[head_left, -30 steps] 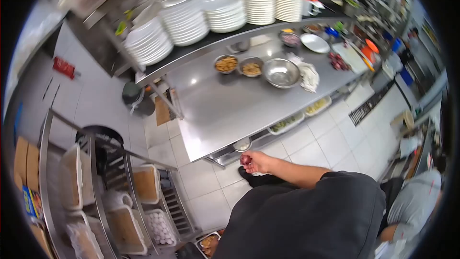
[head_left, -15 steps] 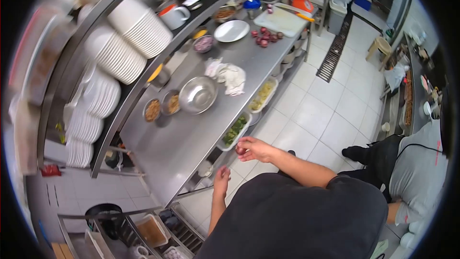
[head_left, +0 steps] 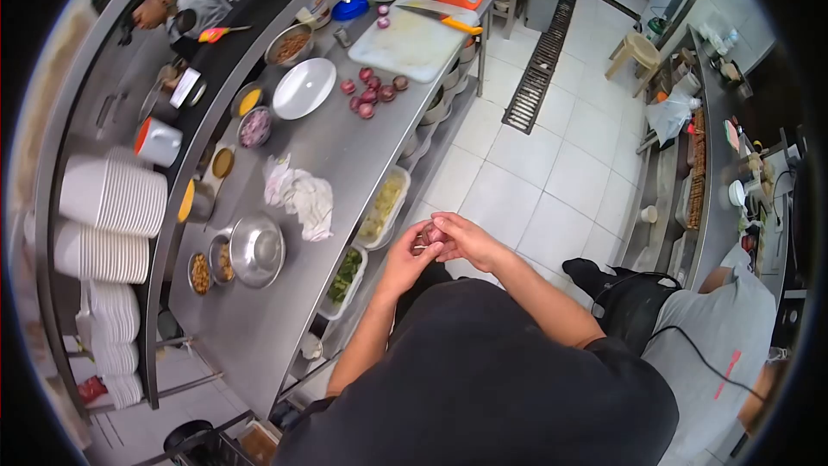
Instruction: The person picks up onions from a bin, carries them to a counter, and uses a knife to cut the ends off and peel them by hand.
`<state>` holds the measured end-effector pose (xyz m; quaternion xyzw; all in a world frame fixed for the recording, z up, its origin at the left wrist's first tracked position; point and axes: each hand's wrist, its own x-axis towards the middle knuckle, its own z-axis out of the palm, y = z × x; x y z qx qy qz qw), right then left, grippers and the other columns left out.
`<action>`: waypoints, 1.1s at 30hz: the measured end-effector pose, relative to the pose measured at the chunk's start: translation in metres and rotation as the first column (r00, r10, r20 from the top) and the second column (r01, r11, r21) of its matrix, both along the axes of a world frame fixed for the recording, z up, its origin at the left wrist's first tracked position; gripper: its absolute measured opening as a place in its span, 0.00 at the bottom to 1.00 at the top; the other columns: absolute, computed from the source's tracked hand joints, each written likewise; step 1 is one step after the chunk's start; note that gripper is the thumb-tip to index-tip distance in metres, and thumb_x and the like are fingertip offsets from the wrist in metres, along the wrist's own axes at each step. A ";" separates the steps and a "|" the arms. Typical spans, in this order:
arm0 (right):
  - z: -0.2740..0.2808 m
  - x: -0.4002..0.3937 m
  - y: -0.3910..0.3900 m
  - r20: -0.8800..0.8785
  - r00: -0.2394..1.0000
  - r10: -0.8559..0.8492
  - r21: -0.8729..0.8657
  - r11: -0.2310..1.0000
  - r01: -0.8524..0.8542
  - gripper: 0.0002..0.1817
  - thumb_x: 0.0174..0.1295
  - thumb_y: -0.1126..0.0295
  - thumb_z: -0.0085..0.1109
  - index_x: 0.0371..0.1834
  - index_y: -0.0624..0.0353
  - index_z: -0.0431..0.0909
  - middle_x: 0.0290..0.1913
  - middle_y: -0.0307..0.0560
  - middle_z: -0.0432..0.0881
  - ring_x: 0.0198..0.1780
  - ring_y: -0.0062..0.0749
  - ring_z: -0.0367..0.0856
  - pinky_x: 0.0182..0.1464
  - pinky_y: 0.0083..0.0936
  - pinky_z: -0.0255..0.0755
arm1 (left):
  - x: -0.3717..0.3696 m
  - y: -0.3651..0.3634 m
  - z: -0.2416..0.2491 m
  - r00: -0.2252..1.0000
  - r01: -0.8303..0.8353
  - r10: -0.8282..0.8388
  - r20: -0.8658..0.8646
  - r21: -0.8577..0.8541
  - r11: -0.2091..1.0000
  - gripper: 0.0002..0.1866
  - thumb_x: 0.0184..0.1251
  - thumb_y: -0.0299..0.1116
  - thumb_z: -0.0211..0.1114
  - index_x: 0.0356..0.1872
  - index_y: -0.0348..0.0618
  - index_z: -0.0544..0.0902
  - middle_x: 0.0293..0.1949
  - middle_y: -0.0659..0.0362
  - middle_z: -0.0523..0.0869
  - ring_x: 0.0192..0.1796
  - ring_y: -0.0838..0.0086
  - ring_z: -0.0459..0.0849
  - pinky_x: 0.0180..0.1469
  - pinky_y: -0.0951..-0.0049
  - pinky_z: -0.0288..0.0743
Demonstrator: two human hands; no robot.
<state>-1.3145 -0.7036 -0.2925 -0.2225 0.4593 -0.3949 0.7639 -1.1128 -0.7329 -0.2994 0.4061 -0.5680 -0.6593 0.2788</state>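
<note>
My left hand (head_left: pixel 409 261) and my right hand (head_left: pixel 466 244) meet in front of my chest, fingers curled round a small red onion (head_left: pixel 431 236). Both sets of fingers touch it and partly cover it. On the steel counter beyond lie several red onions (head_left: pixel 366 95), beside a white cutting board (head_left: pixel 405 41) that bears a knife with an orange handle (head_left: pixel 461 24) and small onion pieces. A white oval plate (head_left: pixel 304 88) is left of the onions. Nearer are a crumpled white cloth (head_left: pixel 302 197) and a steel bowl (head_left: pixel 257 249).
Stacked white bowls (head_left: pixel 112 196) fill the left shelf. Under the counter's edge sit trays of greens (head_left: pixel 345 278) and pale pieces (head_left: pixel 383 209). A co-worker in a grey shirt (head_left: pixel 720 328) is close at the right. Another person (head_left: pixel 198 10) is beyond the shelf.
My left hand has come up to the onion that my right hand held, and both now hold it. The view has swung, so the counter appears further left.
</note>
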 end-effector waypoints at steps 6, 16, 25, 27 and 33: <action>-0.017 -0.118 -0.090 -0.155 0.987 -0.049 -0.033 0.998 0.044 0.33 0.86 0.43 0.52 0.80 0.57 0.70 0.57 0.48 0.85 0.59 0.36 0.88 0.58 0.36 0.85 | -0.112 -0.117 -0.032 0.979 0.135 -0.124 -0.159 0.060 0.989 0.28 0.78 0.27 0.75 0.74 0.38 0.76 0.62 0.57 0.88 0.64 0.72 0.87 0.69 0.67 0.82; -0.011 -0.292 -0.262 -0.734 0.666 -0.130 -0.211 0.977 -0.042 0.28 0.80 0.51 0.63 0.69 0.63 0.80 0.53 0.50 0.88 0.50 0.34 0.88 0.53 0.33 0.83 | -0.225 -0.342 -0.019 0.987 -0.139 0.128 -0.097 -0.116 0.983 0.31 0.71 0.22 0.79 0.73 0.35 0.76 0.57 0.57 0.91 0.58 0.74 0.90 0.65 0.72 0.83; -0.019 -0.354 -0.454 -0.896 0.414 -0.163 -0.314 0.891 -0.329 0.30 0.75 0.55 0.67 0.72 0.62 0.78 0.59 0.62 0.85 0.56 0.54 0.89 0.59 0.47 0.83 | -0.270 -0.455 -0.029 0.914 -0.365 0.391 0.111 -0.195 0.910 0.31 0.69 0.27 0.82 0.70 0.37 0.81 0.56 0.55 0.92 0.56 0.75 0.91 0.58 0.74 0.85; -0.026 -0.362 -0.502 -0.928 0.312 -0.206 -0.338 0.818 -0.465 0.32 0.72 0.57 0.69 0.75 0.62 0.75 0.57 0.65 0.82 0.57 0.61 0.86 0.58 0.52 0.82 | -0.286 -0.467 -0.041 0.855 -0.468 0.499 0.140 -0.207 0.859 0.30 0.69 0.29 0.81 0.70 0.36 0.81 0.56 0.55 0.91 0.55 0.74 0.91 0.56 0.74 0.85; -0.039 -0.375 -0.609 -0.968 0.153 -0.199 -0.248 0.648 -0.720 0.42 0.71 0.53 0.72 0.83 0.58 0.65 0.56 0.65 0.83 0.53 0.60 0.89 0.55 0.50 0.85 | -0.338 -0.489 -0.041 0.685 -0.699 0.700 0.203 -0.089 0.710 0.22 0.73 0.29 0.76 0.63 0.33 0.82 0.50 0.59 0.87 0.46 0.76 0.85 0.50 0.73 0.81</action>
